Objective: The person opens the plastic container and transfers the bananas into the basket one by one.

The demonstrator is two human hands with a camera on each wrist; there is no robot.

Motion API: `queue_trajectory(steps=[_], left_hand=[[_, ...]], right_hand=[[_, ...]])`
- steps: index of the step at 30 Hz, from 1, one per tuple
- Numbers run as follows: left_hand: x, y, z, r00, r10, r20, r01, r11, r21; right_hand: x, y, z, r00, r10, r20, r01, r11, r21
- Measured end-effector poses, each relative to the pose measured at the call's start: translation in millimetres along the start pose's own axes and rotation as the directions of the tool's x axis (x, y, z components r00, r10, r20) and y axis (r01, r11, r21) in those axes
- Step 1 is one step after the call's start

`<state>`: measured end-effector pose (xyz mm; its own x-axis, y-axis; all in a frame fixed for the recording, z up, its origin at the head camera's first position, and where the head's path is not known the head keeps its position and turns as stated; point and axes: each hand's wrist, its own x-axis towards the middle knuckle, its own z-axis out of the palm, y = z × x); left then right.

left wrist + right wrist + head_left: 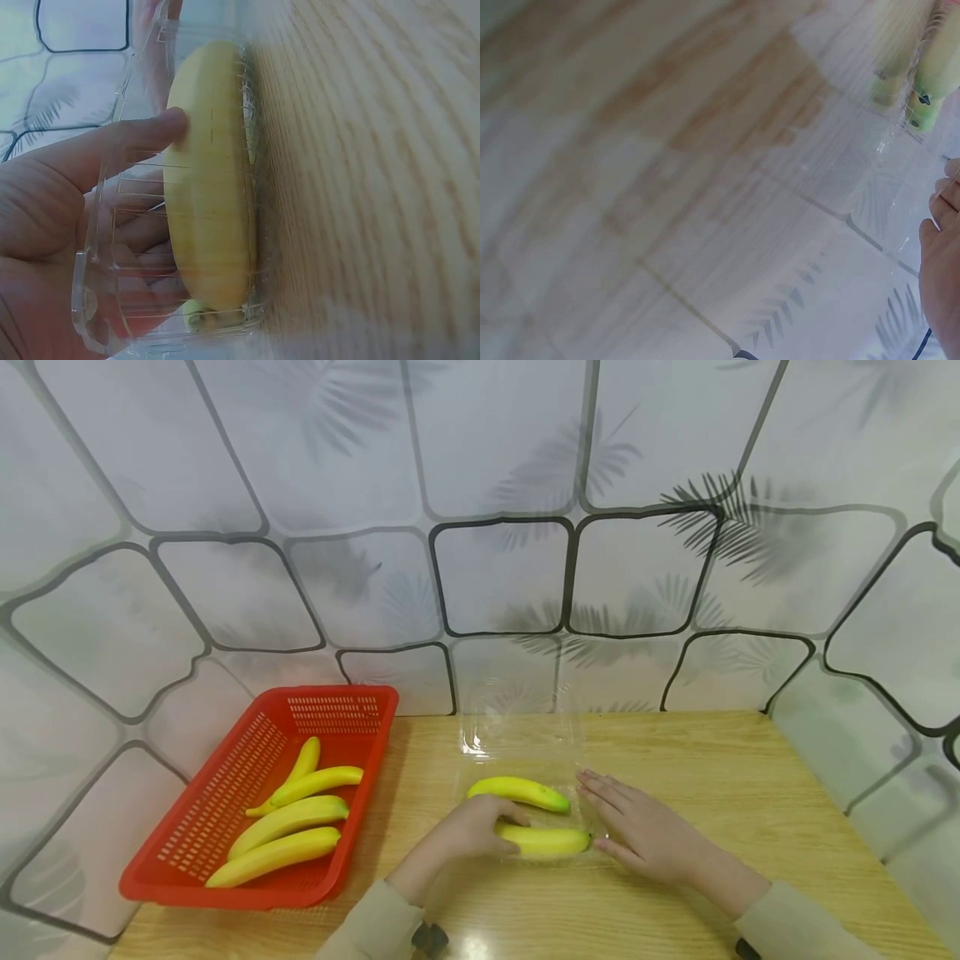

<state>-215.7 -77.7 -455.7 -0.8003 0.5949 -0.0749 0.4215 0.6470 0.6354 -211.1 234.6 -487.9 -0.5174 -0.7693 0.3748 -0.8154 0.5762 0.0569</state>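
A clear plastic clamshell box (480,745) stands on the table with its lid raised at the back. Two yellow bananas lie inside, the far banana (519,792) with a green tip and the near banana (547,841) along the front wall. My left hand (474,828) reaches in from the left and grips the near banana; in the left wrist view the thumb lies on that banana (210,172) and the fingers go behind it. With fingers extended, my right hand (652,837) rests at the box's right side. The right wrist view catches only part of this hand (941,259).
On the left stands a red plastic basket (357,810) with several bananas (288,827) in it. The wooden table (697,760) meets a patterned wall (502,577) at the back, and more patterned wall rises on both sides.
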Motion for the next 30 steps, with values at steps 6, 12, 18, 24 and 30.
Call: queue_trajectory(steps=[6,12,18,24,30], left_hand=[[1.2,-2.6,0.4,1.000,-0.001,0.020,0.000,1.000,0.020],[-0.3,-1.8,0.8,0.999,-0.030,0.012,0.030,0.999,-0.027],[-0.4,-3.0,1.2,1.000,-0.029,-0.010,0.027,0.994,-0.105],[0.4,-6.6,0.8,0.999,-0.039,-0.024,0.033,0.978,-0.208],[0.1,-7.0,-0.2,0.998,-0.049,-0.039,0.039,0.970,-0.241]], right_hand=[[0.3,-1.2,-1.2,1.000,0.009,0.012,-0.009,1.000,0.008],[1.4,-2.6,-3.4,1.000,0.013,0.021,-0.013,1.000,0.003],[0.9,-2.7,-4.0,1.000,0.009,0.017,-0.009,1.000,0.003],[0.5,-2.6,-3.4,1.000,-0.001,0.007,0.001,1.000,-0.012],[1.2,-3.6,-3.7,1.000,0.009,0.002,-0.009,1.000,-0.005]])
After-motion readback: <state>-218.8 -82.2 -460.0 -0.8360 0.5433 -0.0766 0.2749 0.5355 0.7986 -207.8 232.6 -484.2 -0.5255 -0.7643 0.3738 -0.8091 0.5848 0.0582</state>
